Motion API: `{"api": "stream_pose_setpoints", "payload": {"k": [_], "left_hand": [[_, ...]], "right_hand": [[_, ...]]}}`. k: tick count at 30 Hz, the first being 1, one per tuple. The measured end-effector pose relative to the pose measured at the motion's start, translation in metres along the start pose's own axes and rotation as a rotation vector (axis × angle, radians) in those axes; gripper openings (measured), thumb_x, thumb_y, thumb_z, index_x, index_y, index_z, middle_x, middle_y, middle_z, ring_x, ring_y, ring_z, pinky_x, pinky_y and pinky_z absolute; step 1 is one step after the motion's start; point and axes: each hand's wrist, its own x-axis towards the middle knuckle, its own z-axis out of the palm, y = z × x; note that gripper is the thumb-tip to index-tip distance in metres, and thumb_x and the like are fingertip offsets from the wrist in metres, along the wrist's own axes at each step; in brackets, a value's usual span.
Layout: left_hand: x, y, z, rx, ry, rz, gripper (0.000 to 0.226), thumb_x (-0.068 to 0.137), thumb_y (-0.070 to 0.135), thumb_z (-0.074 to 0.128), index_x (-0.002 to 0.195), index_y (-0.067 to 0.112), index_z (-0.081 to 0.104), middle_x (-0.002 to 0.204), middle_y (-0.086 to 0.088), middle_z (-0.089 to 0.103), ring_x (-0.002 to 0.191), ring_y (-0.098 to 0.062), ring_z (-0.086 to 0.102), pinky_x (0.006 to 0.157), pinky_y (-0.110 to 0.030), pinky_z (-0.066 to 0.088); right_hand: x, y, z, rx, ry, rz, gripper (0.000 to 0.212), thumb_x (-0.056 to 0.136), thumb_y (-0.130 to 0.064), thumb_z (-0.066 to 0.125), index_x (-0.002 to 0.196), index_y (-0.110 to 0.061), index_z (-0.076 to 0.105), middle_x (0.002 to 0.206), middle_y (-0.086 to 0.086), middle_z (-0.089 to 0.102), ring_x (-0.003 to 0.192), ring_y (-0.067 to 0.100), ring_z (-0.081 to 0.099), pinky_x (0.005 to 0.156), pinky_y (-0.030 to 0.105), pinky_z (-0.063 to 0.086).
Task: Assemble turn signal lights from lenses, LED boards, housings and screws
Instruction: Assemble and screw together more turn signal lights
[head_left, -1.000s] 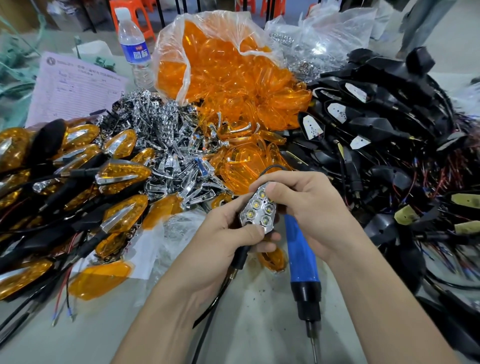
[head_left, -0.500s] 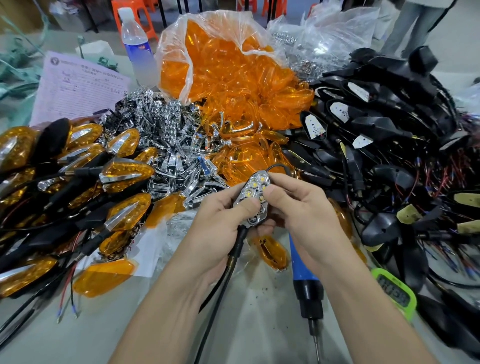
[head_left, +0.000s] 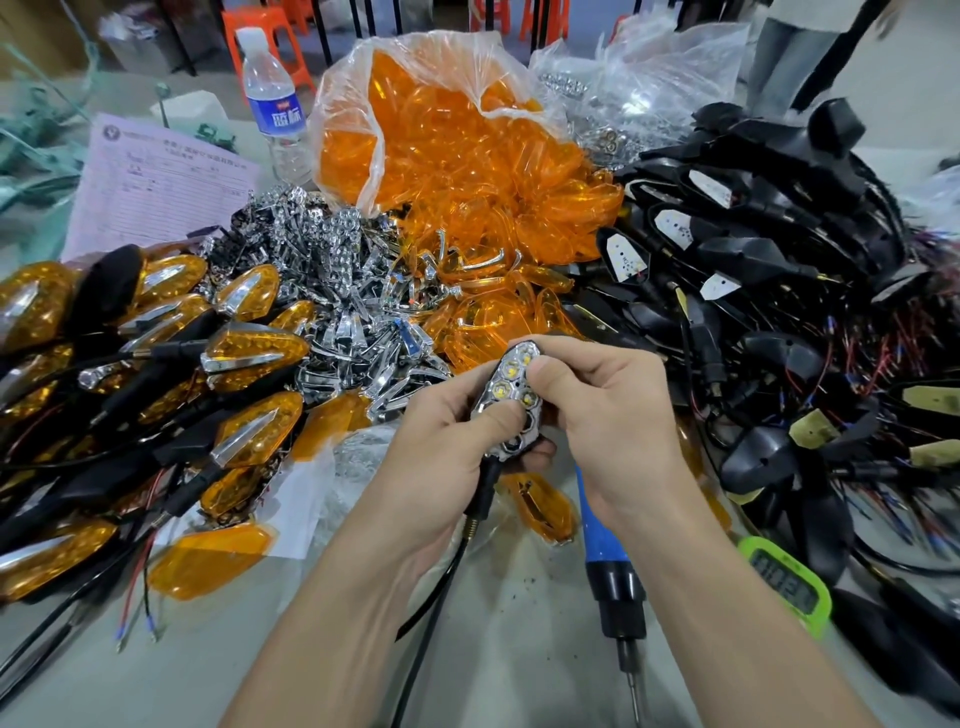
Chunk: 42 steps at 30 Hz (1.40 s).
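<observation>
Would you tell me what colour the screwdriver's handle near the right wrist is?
The screwdriver handle is blue, above a black collar; head view.

Single wide-angle view from the head, facing forward and down across the tabletop (head_left: 524, 592), close above left hand (head_left: 441, 441) and right hand (head_left: 608, 410) at near centre, far side bowed by the lens

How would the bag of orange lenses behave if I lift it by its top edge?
The bag is thin, crumpled film, so it would probably sag, not hold shape. Its mouth is open, with lenses spilled in front, so more would likely slide out. The lenses look like thin shells, so probably light for its bulk.
</observation>
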Motion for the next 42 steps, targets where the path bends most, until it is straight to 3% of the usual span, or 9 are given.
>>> {"api": "stream_pose_setpoints", "payload": {"k": [7,11,16,19,25,30,33,36,42], "left_hand": [[0.005,-0.005,0.003,0.342,0.26,0.13,0.033,0.089,0.019,0.06,0.098,0.046,0.078,0.089,-0.003,0.079,0.078,-0.021,0.075,0.079,-0.048,0.065],[0.009,-0.006,0.002,0.731,0.395,0.313,0.043,0.096,0.011,0.063,0.1,0.053,0.066,0.079,0.023,0.073,0.068,-0.003,0.07,0.061,-0.019,0.056],[0.003,0.0,0.006,0.079,0.276,0.066,0.043,0.101,-0.002,0.056,0.085,0.028,0.081,0.083,-0.007,0.075,0.077,-0.023,0.07,0.069,-0.035,0.063],[0.004,0.003,0.001,-0.133,0.334,-0.022,0.024,0.102,-0.003,0.053,0.093,0.004,0.073,0.08,-0.012,0.074,0.067,-0.023,0.069,0.059,-0.027,0.059],[0.003,0.006,-0.028,-0.195,0.471,-0.019,0.031,0.103,-0.005,0.05,0.13,0.002,0.062,0.082,-0.016,0.068,0.062,-0.022,0.064,0.047,-0.02,0.045],[0.001,-0.001,-0.032,-0.207,0.473,-0.038,0.034,0.103,-0.004,0.05,0.136,0.001,0.058,0.089,-0.019,0.067,0.065,-0.022,0.065,0.048,-0.019,0.045],[-0.002,-0.003,-0.033,-0.203,0.459,-0.045,0.032,0.104,-0.003,0.05,0.133,0.003,0.061,0.089,-0.017,0.07,0.067,-0.021,0.066,0.049,-0.02,0.046],[-0.005,-0.005,-0.034,-0.201,0.447,-0.049,0.03,0.103,-0.002,0.051,0.13,0.005,0.064,0.09,-0.015,0.073,0.071,-0.023,0.071,0.054,-0.021,0.052],[-0.005,-0.012,-0.022,-0.228,0.421,-0.057,0.027,0.103,-0.004,0.053,0.123,0.007,0.067,0.096,-0.017,0.075,0.081,-0.028,0.073,0.069,-0.029,0.061]], "right_hand": [[-0.012,0.01,0.004,-0.303,0.296,-0.214,0.02,0.09,-0.014,0.076,0.088,-0.034,0.081,0.082,-0.019,0.078,0.074,0.005,0.075,0.064,0.024,0.061],[-0.019,0.009,0.008,-0.36,0.19,-0.21,0.03,0.093,-0.01,0.07,0.094,-0.038,0.082,0.083,-0.027,0.076,0.078,-0.003,0.073,0.069,0.014,0.057],[-0.017,0.005,0.006,-0.242,0.086,-0.132,0.037,0.09,-0.002,0.069,0.102,-0.036,0.082,0.085,-0.002,0.078,0.067,0.025,0.069,0.068,0.04,0.062],[-0.021,0.009,-0.002,-0.208,0.168,-0.185,0.035,0.09,0.0,0.069,0.099,-0.03,0.082,0.093,-0.015,0.08,0.084,0.007,0.076,0.082,0.03,0.061],[-0.047,0.035,-0.014,-1.424,-0.117,-0.16,0.015,0.094,-0.046,0.06,0.095,-0.035,0.07,0.085,-0.01,0.069,0.095,0.015,0.051,0.09,0.033,0.032],[-0.052,0.045,-0.008,-1.631,-0.273,-0.198,0.012,0.083,-0.034,0.067,0.09,-0.031,0.058,0.091,-0.011,0.07,0.096,0.019,0.056,0.098,0.034,0.02],[-0.048,0.043,-0.012,-1.388,-0.143,-0.183,0.022,0.088,-0.026,0.071,0.106,-0.035,0.064,0.092,-0.012,0.07,0.087,0.017,0.058,0.09,0.027,0.026],[-0.041,0.027,-0.017,-0.731,0.013,0.005,0.019,0.101,-0.024,0.056,0.112,-0.031,0.07,0.081,-0.007,0.072,0.066,0.009,0.059,0.069,0.028,0.045],[-0.034,0.003,0.003,0.277,0.124,0.158,0.021,0.104,-0.003,0.05,0.119,-0.004,0.065,0.097,0.019,0.078,0.08,0.024,0.075,0.076,0.032,0.062]]}}
